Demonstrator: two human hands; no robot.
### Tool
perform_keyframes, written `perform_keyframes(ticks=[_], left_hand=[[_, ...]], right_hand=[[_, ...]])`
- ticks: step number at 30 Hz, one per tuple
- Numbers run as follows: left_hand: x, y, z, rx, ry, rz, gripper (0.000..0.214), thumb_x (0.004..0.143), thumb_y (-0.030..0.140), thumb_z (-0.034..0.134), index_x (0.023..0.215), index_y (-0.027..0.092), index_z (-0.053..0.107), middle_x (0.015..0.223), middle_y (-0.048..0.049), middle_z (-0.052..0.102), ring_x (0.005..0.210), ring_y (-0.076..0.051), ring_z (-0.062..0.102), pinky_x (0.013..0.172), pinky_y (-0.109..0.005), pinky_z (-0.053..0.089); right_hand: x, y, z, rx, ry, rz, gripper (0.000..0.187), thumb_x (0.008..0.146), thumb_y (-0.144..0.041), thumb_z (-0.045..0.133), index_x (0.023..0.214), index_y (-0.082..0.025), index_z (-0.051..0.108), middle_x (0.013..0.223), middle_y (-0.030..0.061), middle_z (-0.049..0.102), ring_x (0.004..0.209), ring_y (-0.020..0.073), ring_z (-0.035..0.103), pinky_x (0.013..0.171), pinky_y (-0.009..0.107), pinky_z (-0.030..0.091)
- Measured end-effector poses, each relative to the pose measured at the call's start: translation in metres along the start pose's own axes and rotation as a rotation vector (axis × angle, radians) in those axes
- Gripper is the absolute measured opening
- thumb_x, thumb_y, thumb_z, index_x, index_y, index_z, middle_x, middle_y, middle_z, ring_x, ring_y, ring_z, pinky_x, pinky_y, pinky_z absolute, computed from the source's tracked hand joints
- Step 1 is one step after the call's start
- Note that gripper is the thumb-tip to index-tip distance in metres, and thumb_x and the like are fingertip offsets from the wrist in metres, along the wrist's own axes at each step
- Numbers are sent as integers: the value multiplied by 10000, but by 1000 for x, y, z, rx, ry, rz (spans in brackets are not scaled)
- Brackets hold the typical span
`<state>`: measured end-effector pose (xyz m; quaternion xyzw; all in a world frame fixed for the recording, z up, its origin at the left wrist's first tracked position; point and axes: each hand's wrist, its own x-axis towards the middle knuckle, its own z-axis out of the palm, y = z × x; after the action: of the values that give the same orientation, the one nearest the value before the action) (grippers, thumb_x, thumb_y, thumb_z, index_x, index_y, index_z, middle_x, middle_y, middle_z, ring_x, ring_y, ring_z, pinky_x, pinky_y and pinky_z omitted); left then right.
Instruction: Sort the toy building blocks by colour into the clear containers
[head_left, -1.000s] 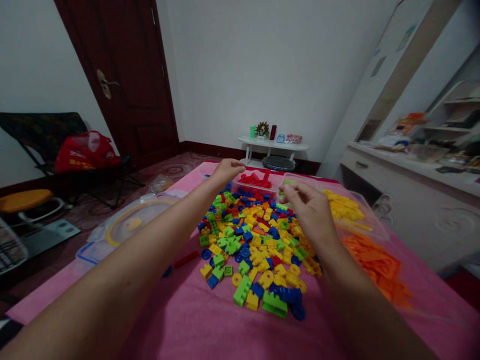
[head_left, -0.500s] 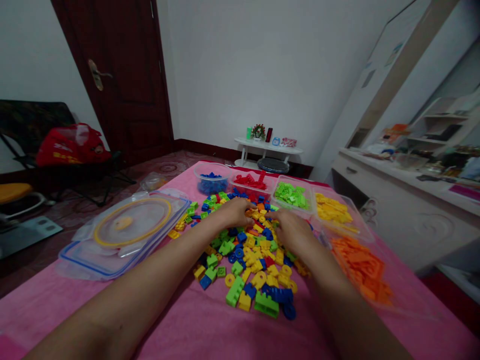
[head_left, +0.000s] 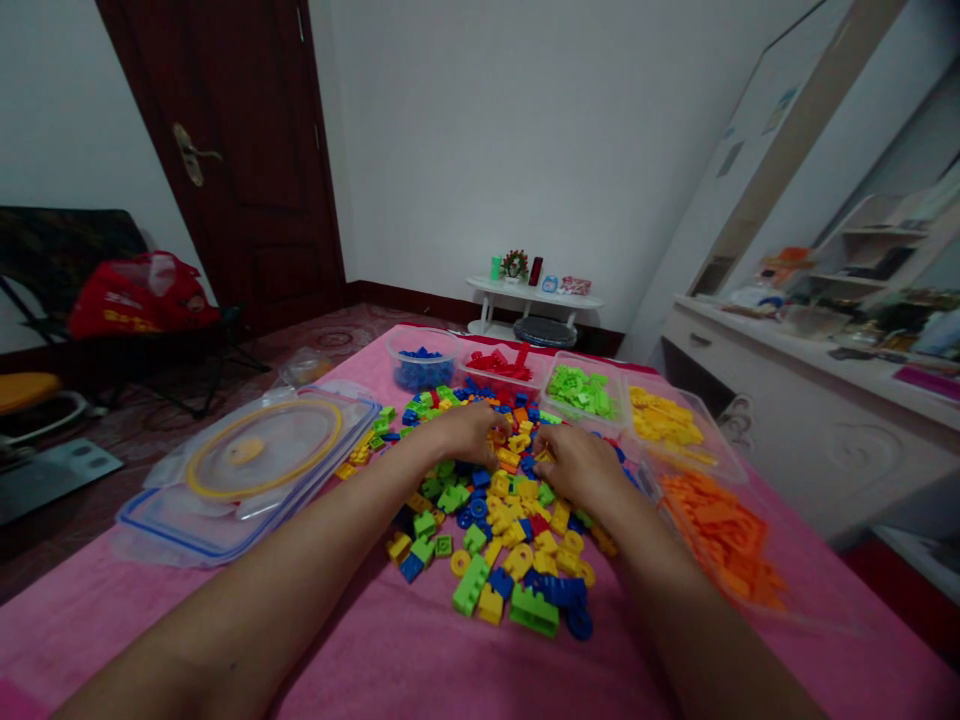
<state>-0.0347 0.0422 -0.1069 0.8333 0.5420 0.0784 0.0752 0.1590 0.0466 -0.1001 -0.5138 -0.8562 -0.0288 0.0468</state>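
The left forearm (head_left: 322,560) and right forearm (head_left: 664,575) are bare, broad at the lower edge of the view and tapering smoothly toward the left grip (head_left: 472,434) and right grip (head_left: 576,462), both bare hands. One small spot (head_left: 233,665) marks the left forearm.

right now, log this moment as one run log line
left hand: at multicoloured plastic block pile | right hand: at same pile | beyond: round clear plastic tub holding blue blocks | grips: unclear
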Motion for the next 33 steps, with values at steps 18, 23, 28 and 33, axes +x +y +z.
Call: perform_keyframes(ticks=[18,23,28,33], left_hand=[[2,-7,-6,-203,48,-103,247,611,174,684,853,179,732,796,-27,688,739,-161,581,641,-211,400],[4,-13,-9,-433,117,-232,207,621,195,673,816,144,717,667,-6,638,599,-118,525,553,-203,373],[3,-6,-20,-1197,117,-219,310,625,320,723,855,116,678,678,-17,601,533,-69,484,490,-180,371],[1,5,-29,-1577,134,-186,393,545,324,801,840,106,659,672,-9,565,565,-59,510,475,-150,368]], right_hand=[[9,-12,31,156,136,-64,283,774,-227,513,1048,-184,571,986,93,638,909,220,591,714,290,369],[14,-9,30,522,309,25,136,676,-224,561,806,-189,551,700,9,585,652,158,537,597,264,346],[15,-13,15,1521,270,249,167,658,-314,578,731,-197,484,542,-57,459,429,98,405,428,225,300],[7,-19,1,2132,-68,422,187,726,-332,525,795,-158,530,620,9,569,422,79,426,373,183,301]])
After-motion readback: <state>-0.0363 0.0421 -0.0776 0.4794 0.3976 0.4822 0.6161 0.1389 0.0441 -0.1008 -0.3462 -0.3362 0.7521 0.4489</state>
